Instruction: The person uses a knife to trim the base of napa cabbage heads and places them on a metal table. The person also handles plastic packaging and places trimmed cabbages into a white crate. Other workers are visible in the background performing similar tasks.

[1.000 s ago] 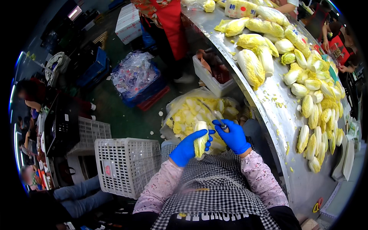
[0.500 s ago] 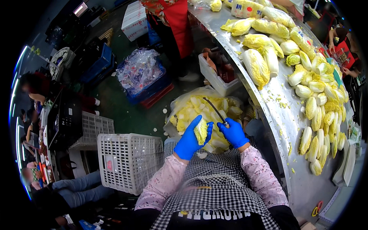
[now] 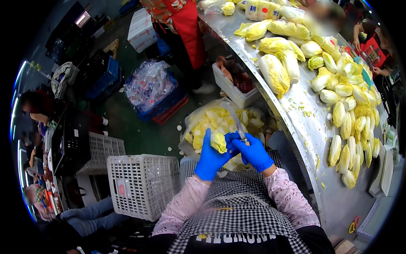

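My left hand (image 3: 208, 157), in a blue glove, is wrapped round a small yellow napa cabbage (image 3: 218, 142), one rounded end of which faces up. Close on its right, my gloved right hand (image 3: 255, 155) grips a knife (image 3: 235, 118) by its handle; the long curved blade points up and away to the left. The fingers of both hands meet or nearly meet beside the cabbage. Beneath them sits a clear plastic bag (image 3: 189, 120) full of yellow and white cabbage trimmings.
On my right curves a metal table (image 3: 296, 127) bearing many napa cabbages (image 3: 344, 114). A white slotted crate (image 3: 141, 182) stands at my left. Beyond are a blue crate of plastic wrapping (image 3: 151, 91), a white bin (image 3: 237, 84) and a person in a red apron (image 3: 188, 34).
The cabbage has turned in my left hand, so its end now shows rather than its long side. My right hand has come nearer to it, and the knife's blade now shows its flat side.
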A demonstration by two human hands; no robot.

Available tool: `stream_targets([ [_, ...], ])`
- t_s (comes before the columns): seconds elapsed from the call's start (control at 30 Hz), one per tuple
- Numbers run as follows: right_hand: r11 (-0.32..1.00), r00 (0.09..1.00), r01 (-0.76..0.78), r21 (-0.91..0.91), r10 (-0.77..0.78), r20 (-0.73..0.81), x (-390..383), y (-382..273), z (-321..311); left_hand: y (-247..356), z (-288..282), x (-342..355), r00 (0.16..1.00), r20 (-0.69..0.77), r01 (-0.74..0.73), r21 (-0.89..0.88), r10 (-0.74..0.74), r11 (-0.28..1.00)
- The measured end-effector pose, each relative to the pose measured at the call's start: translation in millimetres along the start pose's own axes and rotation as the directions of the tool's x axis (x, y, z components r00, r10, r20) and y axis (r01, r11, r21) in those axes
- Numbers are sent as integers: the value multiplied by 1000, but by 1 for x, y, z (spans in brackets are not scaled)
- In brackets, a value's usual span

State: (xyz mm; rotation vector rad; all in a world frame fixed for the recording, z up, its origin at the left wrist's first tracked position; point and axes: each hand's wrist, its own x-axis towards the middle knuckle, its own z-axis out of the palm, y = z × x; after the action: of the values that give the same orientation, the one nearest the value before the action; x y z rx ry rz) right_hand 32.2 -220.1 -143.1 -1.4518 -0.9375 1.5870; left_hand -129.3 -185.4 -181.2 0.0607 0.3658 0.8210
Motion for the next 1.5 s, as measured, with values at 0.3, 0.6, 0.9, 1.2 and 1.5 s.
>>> stream_targets([
  [0.3,999,996,3,33,-6,91,-47,-27,-3,-14,25,0,982,123,-169,255,141,952],
  [0.6,986,987,-123,115,110,113,-92,-45,-19,-21,54,-14,995,-41,-67,398,91,915],
  [0.9,715,803,546,436,-298,-516,-96,-85,-154,-7,19,-7,999,11,-41,246,40,968],
  [1.2,811,639,373,-450,-576,-509,-31,-158,-180,-15,6,-3,996,-89,38,223,-19,974],
  [1.5,546,772,40,-837,-548,-321,107,-124,-136,-4,6,-17,993,-93,-46,296,77,954],
])
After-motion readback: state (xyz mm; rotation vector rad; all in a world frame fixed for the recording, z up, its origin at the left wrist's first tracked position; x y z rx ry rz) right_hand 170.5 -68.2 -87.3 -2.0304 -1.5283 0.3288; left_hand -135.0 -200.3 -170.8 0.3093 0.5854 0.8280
